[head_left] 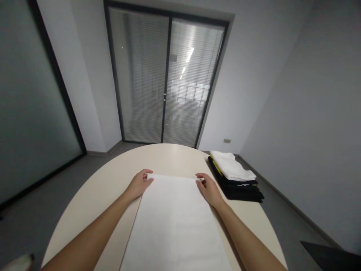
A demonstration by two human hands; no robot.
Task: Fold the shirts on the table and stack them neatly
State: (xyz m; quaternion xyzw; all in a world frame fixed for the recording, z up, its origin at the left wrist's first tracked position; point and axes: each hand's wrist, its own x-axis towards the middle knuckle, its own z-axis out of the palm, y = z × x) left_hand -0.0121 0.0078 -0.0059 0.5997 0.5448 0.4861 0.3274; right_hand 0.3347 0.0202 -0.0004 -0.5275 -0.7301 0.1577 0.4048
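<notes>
A long white cloth point(177, 222) lies flat on the pale round table, its far edge straight and its near end running out of view at the bottom. At the far left corner my left hand point(139, 183) pinches the cloth between thumb and fingers. My right hand point(209, 188) grips the far right corner in the same way. Both forearms reach in from the bottom of the view, one on each side of the cloth.
On the right side of the table point(113, 177) is a stack of folded dark clothes point(242, 194), with a yellow edge showing and a folded white cloth point(232, 165) on top. Beyond stand glass doors point(166, 79) with blinds. A dark object point(332, 254) shows at lower right.
</notes>
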